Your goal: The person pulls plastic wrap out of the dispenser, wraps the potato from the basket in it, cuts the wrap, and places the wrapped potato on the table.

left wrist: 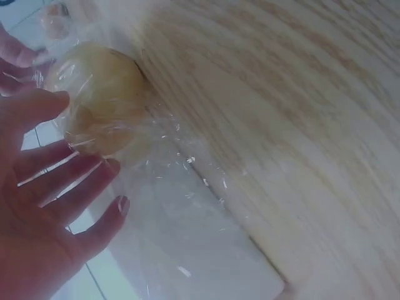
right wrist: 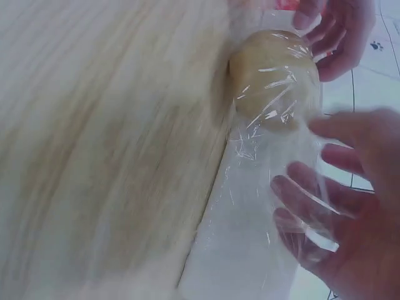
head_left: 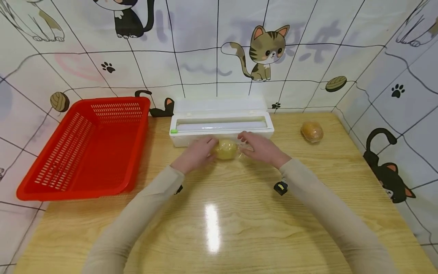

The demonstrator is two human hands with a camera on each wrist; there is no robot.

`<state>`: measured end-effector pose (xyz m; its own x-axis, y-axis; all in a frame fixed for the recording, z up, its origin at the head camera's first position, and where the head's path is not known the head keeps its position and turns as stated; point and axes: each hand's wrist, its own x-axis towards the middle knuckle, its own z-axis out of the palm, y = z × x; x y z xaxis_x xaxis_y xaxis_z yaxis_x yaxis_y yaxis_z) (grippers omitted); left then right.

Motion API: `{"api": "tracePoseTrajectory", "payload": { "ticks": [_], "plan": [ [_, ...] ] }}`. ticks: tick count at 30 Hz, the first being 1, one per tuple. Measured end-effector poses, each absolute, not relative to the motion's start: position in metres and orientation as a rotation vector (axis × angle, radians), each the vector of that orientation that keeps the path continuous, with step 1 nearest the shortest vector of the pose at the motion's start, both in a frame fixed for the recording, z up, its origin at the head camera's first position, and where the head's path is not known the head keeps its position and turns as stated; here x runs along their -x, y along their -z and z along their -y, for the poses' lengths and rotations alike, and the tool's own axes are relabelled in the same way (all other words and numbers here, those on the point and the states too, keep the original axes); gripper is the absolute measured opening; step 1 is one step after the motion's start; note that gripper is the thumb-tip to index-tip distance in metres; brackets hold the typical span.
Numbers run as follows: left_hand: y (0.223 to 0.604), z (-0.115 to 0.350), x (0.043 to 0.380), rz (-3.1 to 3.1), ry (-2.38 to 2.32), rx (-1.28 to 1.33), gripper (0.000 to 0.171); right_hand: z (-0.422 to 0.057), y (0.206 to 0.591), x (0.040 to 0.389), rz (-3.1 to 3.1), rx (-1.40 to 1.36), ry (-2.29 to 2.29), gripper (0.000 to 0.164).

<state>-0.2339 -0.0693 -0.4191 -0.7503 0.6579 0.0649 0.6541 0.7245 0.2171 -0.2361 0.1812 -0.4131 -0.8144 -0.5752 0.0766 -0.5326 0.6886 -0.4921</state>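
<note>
A round, pale yellow fruit or vegetable [head_left: 226, 149], its exact kind unclear, sits on the table in clear cling film [right wrist: 250, 187]. Loose film spreads out on both sides of it. At its left is my left hand [head_left: 200, 152], fingers spread and slightly bent against the film in the left wrist view. My right hand [head_left: 261, 149] is on the other side; through the film, the right wrist view shows its bent fingers, with the thumb apart from them. Just behind stands a white cling film dispenser [head_left: 222, 139], lid raised, a film roll [head_left: 222, 126] inside.
A red plastic basket [head_left: 137, 167] stands at the left of the wooden table [head_left: 256, 228]. Toward the back right lies a brownish-orange round item [head_left: 312, 132] with a shiny wrapped look. Cat-printed sheeting [head_left: 198, 68] rises behind the table and along its sides.
</note>
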Motion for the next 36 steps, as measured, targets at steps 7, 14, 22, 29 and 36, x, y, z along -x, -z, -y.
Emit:
{"api": "tracePoseTrajectory", "payload": {
  "ticks": [7, 14, 22, 29, 36],
  "plan": [
    [0.419, 0.073, 0.244, -2.879, -0.427, -1.063, 0.045, -0.185, 0.418, 0.238, -2.914, 0.918, 0.831, 0.008],
    [0.42, 0.073, 0.246, -2.889, -0.454, -1.112, 0.037, -0.175, 0.421, 0.224, -3.212, 0.829, 0.413, 0.022],
    [0.418, 0.071, 0.245, -2.955, -0.396, -1.104, 0.035, -0.144, 0.42, 0.213, -3.191, 0.966, 0.512, 0.031],
    [0.421, 0.068, 0.244, -2.929, -0.39, -1.075, 0.036, -0.153, 0.43, 0.222, -2.923, 0.655, 0.983, 0.039],
    [0.411, 0.084, 0.244, -3.024, -0.63, -1.154, 0.028, -0.157, 0.42, 0.217, -2.832, 0.685, 1.176, 0.038]
  ]
}}
